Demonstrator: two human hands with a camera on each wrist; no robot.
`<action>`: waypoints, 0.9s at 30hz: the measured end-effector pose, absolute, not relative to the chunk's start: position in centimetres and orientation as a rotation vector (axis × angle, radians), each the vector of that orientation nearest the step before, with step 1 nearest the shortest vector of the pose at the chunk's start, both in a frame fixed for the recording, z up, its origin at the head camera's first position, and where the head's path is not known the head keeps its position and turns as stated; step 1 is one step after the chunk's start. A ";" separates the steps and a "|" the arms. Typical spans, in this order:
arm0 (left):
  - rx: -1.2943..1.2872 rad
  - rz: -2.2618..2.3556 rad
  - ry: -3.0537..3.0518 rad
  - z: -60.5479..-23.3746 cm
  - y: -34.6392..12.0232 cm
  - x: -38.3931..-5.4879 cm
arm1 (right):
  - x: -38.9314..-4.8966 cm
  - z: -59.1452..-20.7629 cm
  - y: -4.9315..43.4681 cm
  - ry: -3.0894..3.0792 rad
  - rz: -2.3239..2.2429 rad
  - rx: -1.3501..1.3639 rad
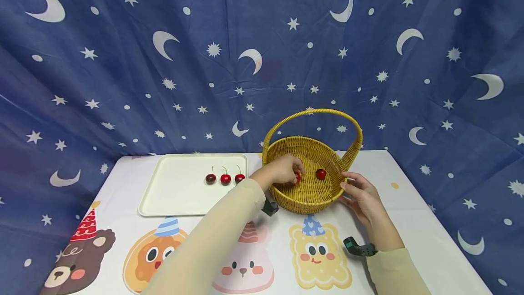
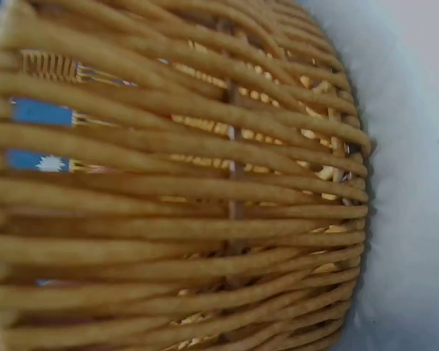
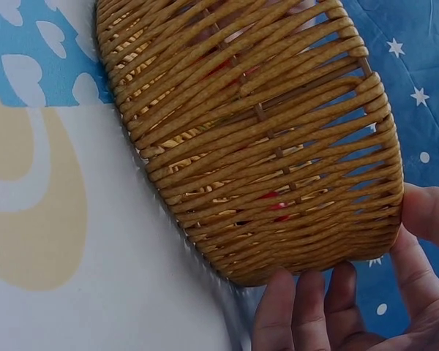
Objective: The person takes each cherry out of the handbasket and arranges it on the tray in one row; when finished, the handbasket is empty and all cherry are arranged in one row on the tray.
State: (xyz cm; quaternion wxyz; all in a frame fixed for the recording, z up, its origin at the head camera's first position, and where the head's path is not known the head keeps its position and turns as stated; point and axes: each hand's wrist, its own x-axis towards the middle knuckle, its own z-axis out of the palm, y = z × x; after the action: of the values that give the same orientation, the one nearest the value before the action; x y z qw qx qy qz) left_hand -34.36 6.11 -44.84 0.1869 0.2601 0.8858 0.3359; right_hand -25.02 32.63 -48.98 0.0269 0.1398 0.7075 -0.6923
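A yellow-brown wicker basket with a tall arched handle stands on the table. My left hand reaches over its near left rim, and the fingers pinch a red cherry low inside. To the right of that hand another cherry lies on the basket floor. My right hand holds the basket's right side, the thumb at the rim and the other fingers against the outer wall, as the right wrist view shows. In the left wrist view the woven wall fills most of the picture and the hand is hidden.
Left of the basket lies a white rectangular tray. Three stemmed cherries stand in a row on its right part, the rightmost close to my left forearm. A cartoon-printed cloth covers the table, and a blue starry curtain hangs behind.
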 end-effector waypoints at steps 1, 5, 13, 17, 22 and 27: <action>0.747 0.980 2.491 -44.7 6.0 -34.2 | -25.0 -48.9 32.6 2.187 -2.135 0.435; 0.829 1.082 2.495 -44.2 5.3 -33.4 | -25.1 -48.7 32.6 2.189 -2.132 0.421; 0.858 1.339 2.434 -42.5 1.2 -29.9 | -24.8 -48.8 32.5 2.160 -2.160 0.390; 0.801 1.474 2.411 -42.0 -2.6 -28.2 | -24.7 -48.9 32.6 2.163 -2.166 0.389; 0.690 1.592 2.407 -42.4 -7.7 -27.4 | -24.7 -48.9 32.5 2.169 -2.171 0.400; 0.522 1.631 2.486 -42.9 -13.4 -27.9 | -24.8 -48.8 32.4 2.169 -2.165 0.414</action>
State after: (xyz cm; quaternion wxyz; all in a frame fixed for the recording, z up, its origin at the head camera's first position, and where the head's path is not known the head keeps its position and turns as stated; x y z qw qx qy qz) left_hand -27.87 -13.40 -42.85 0.0613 0.1726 0.8221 0.5391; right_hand -24.79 32.37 -48.82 0.0247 0.1340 0.7011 -0.6999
